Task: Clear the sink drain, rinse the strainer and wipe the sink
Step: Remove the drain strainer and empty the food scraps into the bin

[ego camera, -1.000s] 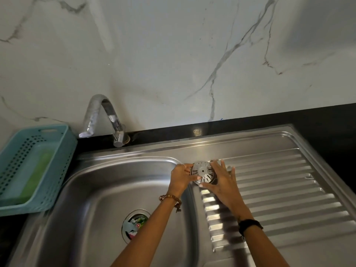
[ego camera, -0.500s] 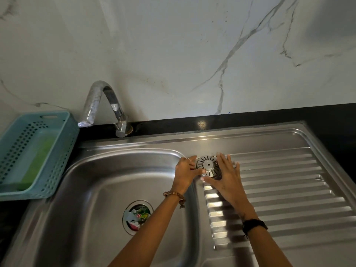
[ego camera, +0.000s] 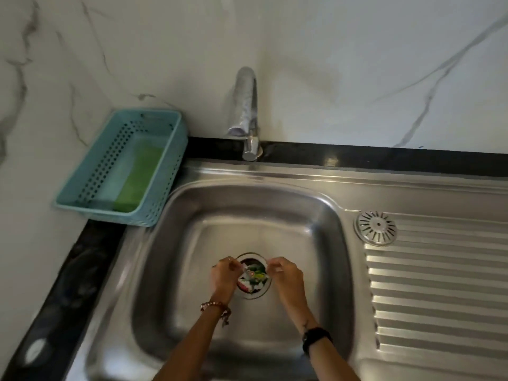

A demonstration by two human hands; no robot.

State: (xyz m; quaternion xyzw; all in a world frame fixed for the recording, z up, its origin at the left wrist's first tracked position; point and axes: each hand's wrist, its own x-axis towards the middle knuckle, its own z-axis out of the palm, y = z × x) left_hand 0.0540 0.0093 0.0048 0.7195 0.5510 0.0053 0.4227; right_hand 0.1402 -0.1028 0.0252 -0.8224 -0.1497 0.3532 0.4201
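Observation:
The round metal strainer (ego camera: 376,228) lies by itself on the drainboard's near-left corner, just right of the basin. The open drain (ego camera: 254,274) in the steel sink (ego camera: 192,243) is packed with colourful scraps (ego camera: 253,277), white, green and red. Both my hands are down in the basin at the drain's rim. My left hand (ego camera: 223,276) is on its left edge, fingertips pinched close to a whitish scrap. On the right edge is my right hand (ego camera: 287,276), with its fingers curled. Motion blur hides whether either hand grips anything.
The tap (ego camera: 246,111) arches over the back of the basin. A teal perforated basket (ego camera: 123,166) holding a green sponge (ego camera: 138,178) stands on the black counter at the left. The ribbed drainboard (ego camera: 439,284) runs to the right. A marble wall rises behind.
Both hands let go of the strainer, which stays on the drainboard, and moved down-left into the basin to the drain. The view has swung left.

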